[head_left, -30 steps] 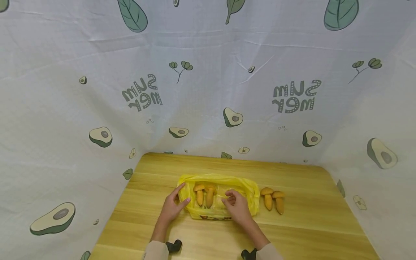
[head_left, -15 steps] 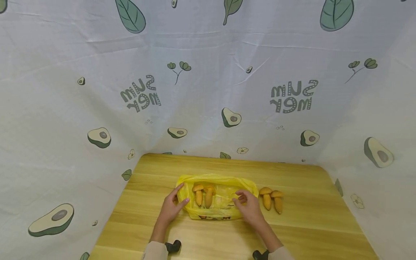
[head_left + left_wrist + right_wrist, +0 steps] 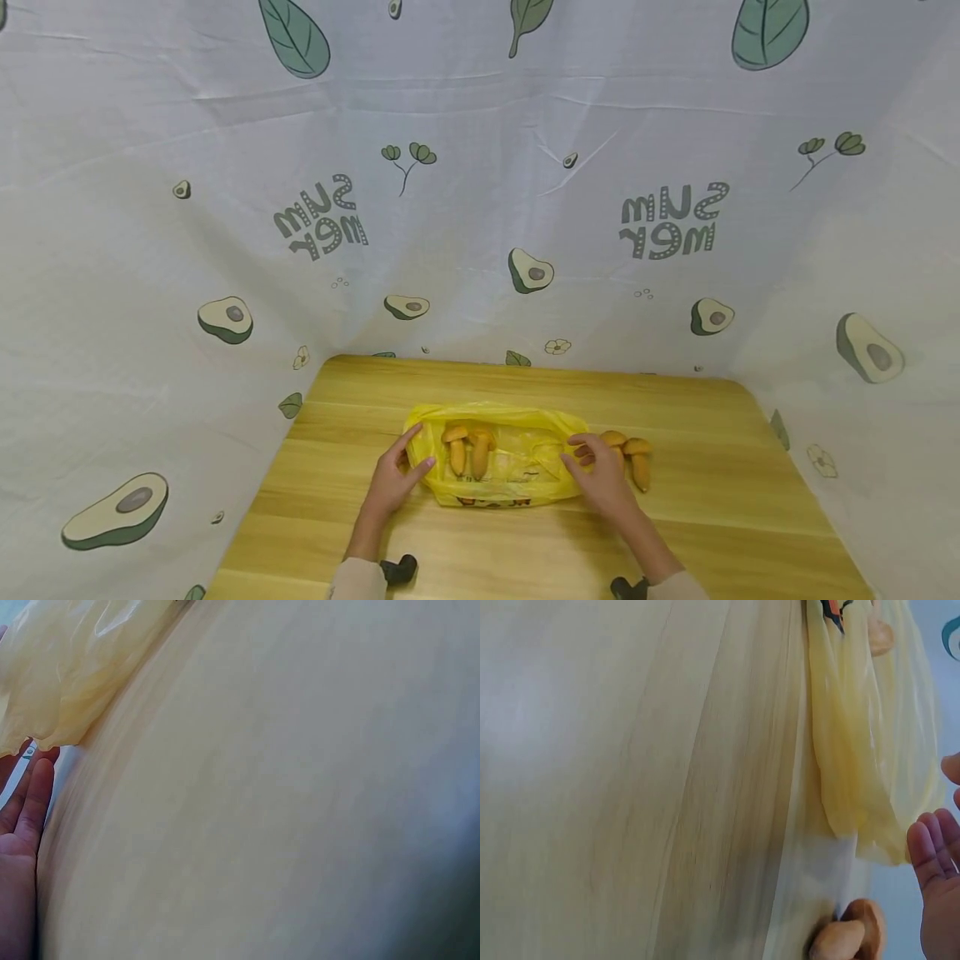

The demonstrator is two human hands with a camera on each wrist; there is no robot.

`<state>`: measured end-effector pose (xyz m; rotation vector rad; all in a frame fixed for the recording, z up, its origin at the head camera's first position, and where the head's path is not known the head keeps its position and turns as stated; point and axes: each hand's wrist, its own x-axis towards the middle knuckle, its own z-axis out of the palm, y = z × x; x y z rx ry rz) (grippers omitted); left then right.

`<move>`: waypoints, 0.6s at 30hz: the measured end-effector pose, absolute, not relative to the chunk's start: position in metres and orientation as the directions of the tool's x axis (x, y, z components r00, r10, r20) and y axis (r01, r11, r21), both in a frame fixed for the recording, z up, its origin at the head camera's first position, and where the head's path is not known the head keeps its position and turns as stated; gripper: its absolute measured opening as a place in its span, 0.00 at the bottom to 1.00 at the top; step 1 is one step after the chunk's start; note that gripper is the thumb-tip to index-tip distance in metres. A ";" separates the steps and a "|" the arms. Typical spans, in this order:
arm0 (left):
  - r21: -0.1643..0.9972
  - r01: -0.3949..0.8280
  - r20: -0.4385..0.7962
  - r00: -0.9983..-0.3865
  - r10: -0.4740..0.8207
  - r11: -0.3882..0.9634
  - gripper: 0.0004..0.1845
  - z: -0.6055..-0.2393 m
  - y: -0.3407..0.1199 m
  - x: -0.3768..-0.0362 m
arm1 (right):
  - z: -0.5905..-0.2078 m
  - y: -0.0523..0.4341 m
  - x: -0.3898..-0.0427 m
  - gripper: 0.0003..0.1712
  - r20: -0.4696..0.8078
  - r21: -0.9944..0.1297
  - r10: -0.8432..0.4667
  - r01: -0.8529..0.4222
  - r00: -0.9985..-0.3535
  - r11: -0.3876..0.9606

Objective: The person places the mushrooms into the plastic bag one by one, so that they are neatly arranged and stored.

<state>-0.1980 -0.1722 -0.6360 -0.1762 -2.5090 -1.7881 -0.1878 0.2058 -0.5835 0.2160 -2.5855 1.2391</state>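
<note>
A yellow plastic bag [image 3: 517,492] lies on the table with its mouth spread wide. Inside, toward its left end, two orange-brown mushrooms [image 3: 479,458] lie side by side. My left hand [image 3: 392,485] is at the bag's left end, fingers extended along its rim; the left wrist view shows straight fingertips right at the plastic. At the right end, my right hand [image 3: 607,483] has loosely bent fingers by the rim, thumb apart from them. Two more mushrooms [image 3: 640,468] lie just outside the bag on the right, one partly hidden behind the right hand.
The wooden table [image 3: 720,533] runs back to a white curtain [image 3: 480,192] printed with avocados and leaves, which encloses the back and both sides. A black wrist-worn piece [image 3: 400,570] shows beside the left sleeve, another [image 3: 628,588] by the right.
My right hand has moved right, from over the inside of the bag to its right rim, now overlapping one outside mushroom. The left hand stays at the left end.
</note>
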 end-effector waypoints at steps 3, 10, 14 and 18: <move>0.936 0.129 0.116 -0.991 0.060 0.328 0.36 -0.637 -0.172 -0.198 | -0.582 0.213 -0.188 0.16 0.297 -0.745 -0.003 -0.234 -0.955 0.625; 0.941 0.122 0.110 -0.992 0.057 0.315 0.37 -0.636 -0.171 -0.198 | -0.580 0.229 -0.187 0.14 0.305 -0.729 0.011 -0.226 -0.952 0.646; 0.941 0.135 0.121 -0.991 0.063 0.311 0.37 -0.635 -0.172 -0.198 | -0.582 0.237 -0.186 0.13 0.350 -0.721 0.001 -0.269 -0.937 0.639; 0.943 0.145 0.128 -0.989 0.075 0.300 0.37 -0.637 -0.172 -0.198 | -0.585 0.244 -0.185 0.14 0.368 -0.730 -0.007 -0.293 -0.930 0.618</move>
